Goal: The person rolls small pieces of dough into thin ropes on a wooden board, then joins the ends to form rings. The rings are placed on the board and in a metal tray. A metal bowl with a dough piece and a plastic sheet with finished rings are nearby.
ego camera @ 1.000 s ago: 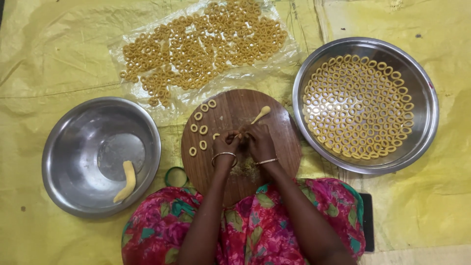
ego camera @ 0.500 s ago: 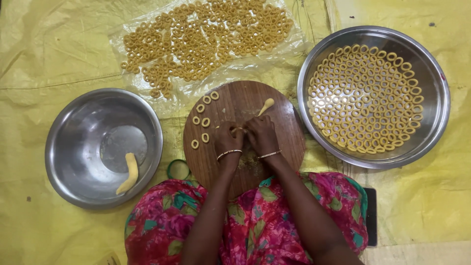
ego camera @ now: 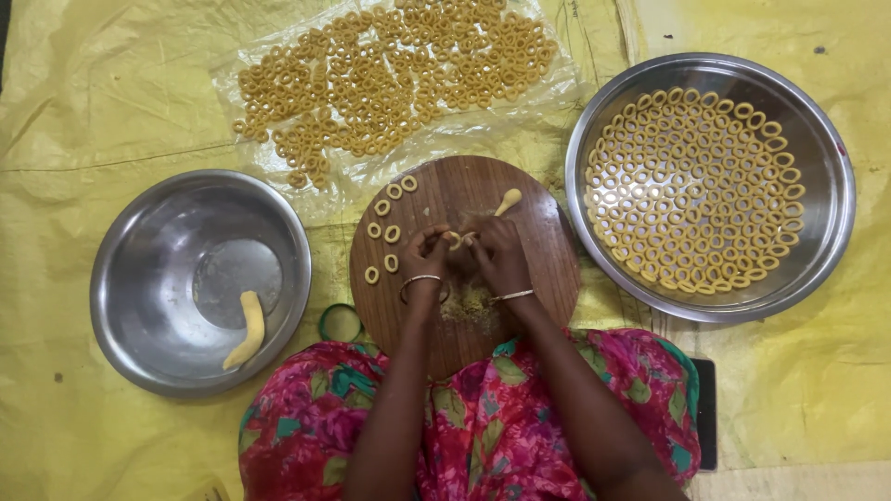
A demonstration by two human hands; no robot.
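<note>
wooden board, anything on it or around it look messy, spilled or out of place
Nothing looks spilled. The round wooden board holds a few neat dough rings, a small dough strip and a patch of crumbs by the wrists. Left hand and right hand pinch a small piece of dough. The rings on the plastic sheet lie heaped unevenly.

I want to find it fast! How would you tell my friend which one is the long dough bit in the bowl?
Look left of the round wooden board for the deep steel bowl. Inside it, near the bottom right, lies the dough roll, one pale yellow, curved piece. Everything else nearby is small rings; this is long, thick like a finger, and alone in the bowl.
</note>
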